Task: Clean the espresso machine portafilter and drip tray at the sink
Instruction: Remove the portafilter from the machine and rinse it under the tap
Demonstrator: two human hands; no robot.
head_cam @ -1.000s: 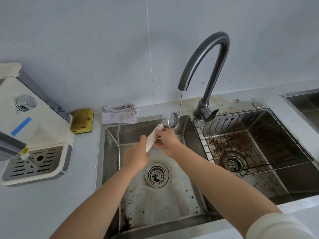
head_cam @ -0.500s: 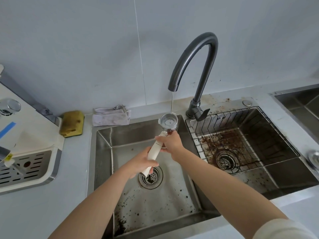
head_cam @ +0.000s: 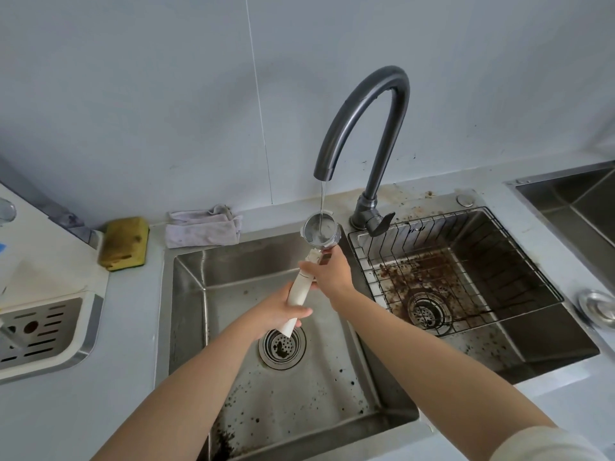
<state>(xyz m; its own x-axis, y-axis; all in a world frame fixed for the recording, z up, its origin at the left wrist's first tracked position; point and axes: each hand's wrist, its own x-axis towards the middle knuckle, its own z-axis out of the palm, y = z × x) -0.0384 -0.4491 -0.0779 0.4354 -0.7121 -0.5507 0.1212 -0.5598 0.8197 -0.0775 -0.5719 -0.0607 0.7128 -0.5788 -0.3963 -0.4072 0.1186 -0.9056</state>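
Directly under the faucet (head_cam: 366,128) spout: one portafilter (head_cam: 320,231), metal cup facing up and catching a thin stream of water, white handle slanting down and away from the faucet over the left basin (head_cam: 213,271). Two hands on that handle: left hand (head_cam: 278,314) at the lower end with fingers (head_cam: 299,312) curled round it, right hand (head_cam: 332,274) gripping higher up, just below the cup. Two basins flanking the faucet, each with one round drain strainer (head_cam: 282,344), both spattered with dark coffee grounds (far heavier on the right); a third basin (head_cam: 572,207) partly in view further right. One black wire rack (head_cam: 499,247) sitting in the basin right of the faucet. Left of the faucet along the tabletop (head_cam: 133,327): one crumpled cloth (head_cam: 203,227), then one yellow sponge (head_cam: 124,242), then one slotted drip tray (head_cam: 40,331), well apart from both hands.
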